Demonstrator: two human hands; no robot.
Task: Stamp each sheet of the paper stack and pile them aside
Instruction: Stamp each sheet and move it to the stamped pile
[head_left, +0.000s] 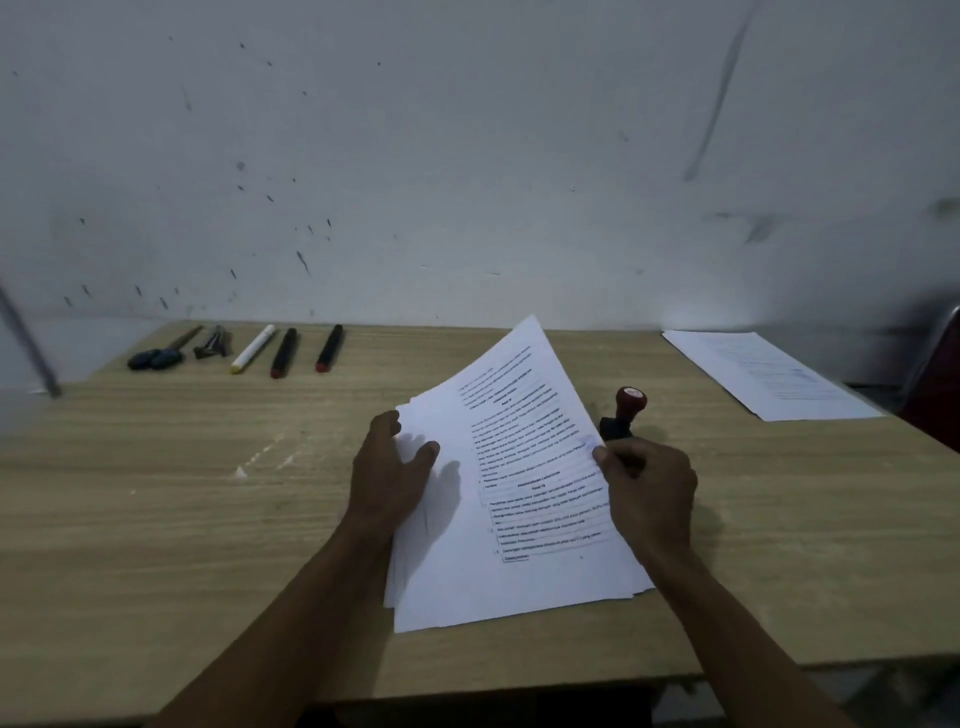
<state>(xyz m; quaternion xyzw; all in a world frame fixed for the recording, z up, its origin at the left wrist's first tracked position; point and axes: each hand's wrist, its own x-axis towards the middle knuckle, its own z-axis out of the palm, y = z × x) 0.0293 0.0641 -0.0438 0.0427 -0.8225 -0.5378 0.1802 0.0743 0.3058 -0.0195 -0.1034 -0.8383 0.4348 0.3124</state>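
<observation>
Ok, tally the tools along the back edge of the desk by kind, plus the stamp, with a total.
Markers: 3, one white, two black with red ends
Blue-handled tools: 1
Dark metal clips (blurred): 1
Stamp: 1
Total: 6

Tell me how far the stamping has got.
Done: a few sheets lie in the side pile at the table's far right. In hand: the right hand pinches the top sheet, which bears a faint blue mark at its right edge, lifting it beside the stamp. The left hand rests on the stack. Left: that stack, still several sheets.
</observation>
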